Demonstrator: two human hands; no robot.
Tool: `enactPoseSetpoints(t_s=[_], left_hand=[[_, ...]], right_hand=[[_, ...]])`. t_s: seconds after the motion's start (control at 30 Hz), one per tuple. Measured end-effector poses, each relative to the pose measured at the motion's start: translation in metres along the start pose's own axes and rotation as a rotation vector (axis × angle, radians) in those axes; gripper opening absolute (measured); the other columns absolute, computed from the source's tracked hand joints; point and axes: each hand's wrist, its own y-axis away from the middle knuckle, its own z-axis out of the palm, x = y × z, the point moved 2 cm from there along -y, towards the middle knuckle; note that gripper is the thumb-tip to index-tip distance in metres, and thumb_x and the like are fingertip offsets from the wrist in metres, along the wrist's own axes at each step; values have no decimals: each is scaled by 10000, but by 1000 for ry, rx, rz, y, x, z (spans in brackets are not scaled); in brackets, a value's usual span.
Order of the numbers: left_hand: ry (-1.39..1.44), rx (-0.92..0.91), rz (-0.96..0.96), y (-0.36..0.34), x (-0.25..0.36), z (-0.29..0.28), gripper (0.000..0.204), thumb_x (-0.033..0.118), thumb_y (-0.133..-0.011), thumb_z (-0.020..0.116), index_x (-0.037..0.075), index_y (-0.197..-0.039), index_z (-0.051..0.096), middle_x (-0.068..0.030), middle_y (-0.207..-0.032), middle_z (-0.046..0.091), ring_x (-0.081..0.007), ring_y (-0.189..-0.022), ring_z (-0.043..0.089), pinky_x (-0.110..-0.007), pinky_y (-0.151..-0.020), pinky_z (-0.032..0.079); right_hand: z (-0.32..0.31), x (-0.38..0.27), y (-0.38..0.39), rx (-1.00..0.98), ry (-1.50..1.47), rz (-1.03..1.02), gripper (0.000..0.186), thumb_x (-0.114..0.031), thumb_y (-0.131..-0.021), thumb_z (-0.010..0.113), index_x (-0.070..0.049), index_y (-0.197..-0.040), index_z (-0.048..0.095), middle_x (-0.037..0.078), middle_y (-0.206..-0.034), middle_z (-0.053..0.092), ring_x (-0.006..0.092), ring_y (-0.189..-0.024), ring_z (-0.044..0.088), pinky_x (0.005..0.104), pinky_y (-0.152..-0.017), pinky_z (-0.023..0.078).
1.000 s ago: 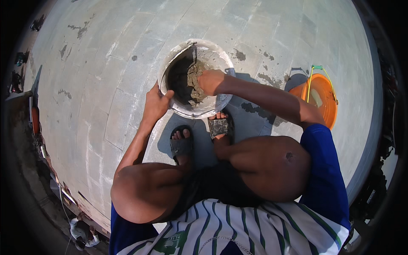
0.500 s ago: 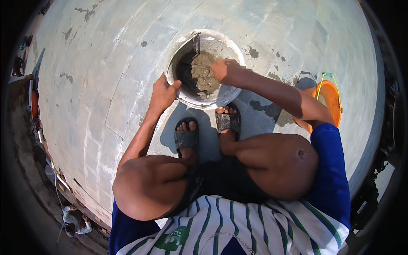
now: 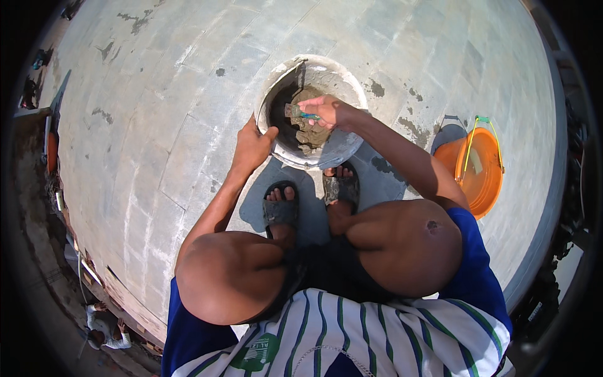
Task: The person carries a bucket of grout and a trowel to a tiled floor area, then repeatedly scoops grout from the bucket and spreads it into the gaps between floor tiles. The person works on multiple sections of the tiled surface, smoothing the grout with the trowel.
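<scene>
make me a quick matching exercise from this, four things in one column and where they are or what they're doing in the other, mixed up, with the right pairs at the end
Column one
1. left hand
2. right hand
3. orange bucket
4. grey-brown mix

Column two
A. lies inside the whitish bucket
B. holds a small tool
C. stands toward the right of the picture, its handle green
D. grips the whitish bucket's left side

Pairs: 1-D, 2-B, 3-C, 4-A
</scene>
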Motion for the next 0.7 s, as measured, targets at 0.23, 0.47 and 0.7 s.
enactPoseSetpoints(t_s=[0.23,0.47,0.7], left_hand=[[290,-2,-98,3,-22,-1,342,68,-849,550,-55,-1168,532,-121,-992,657,-176,-820,616,-313,-732,488],[309,-57,-159,0,-37,-3,245,57,-856,544,-30,-1084,555,-50,-848,620,-115,-694,565,-279,-591,471],[248,-131,-169,-17,-18,-12,222,81,-845,558,-37,-1033,551,-70,-838,624,-124,-678,577,-271,-558,475]], right_hand=[[45,-13,40,148,1301,-347,246,-138,-816,566,-111,-1034,675,146,-846,672,311,-820,669,427,-670,538],[26,-22,42,149,1332,-286,206,-129,-805,567,-83,-973,678,139,-845,678,303,-789,675,410,-653,543],[27,0,41,215,1273,-251,179,-142,-773,606,-62,-903,700,106,-885,685,274,-859,672,387,-685,541]])
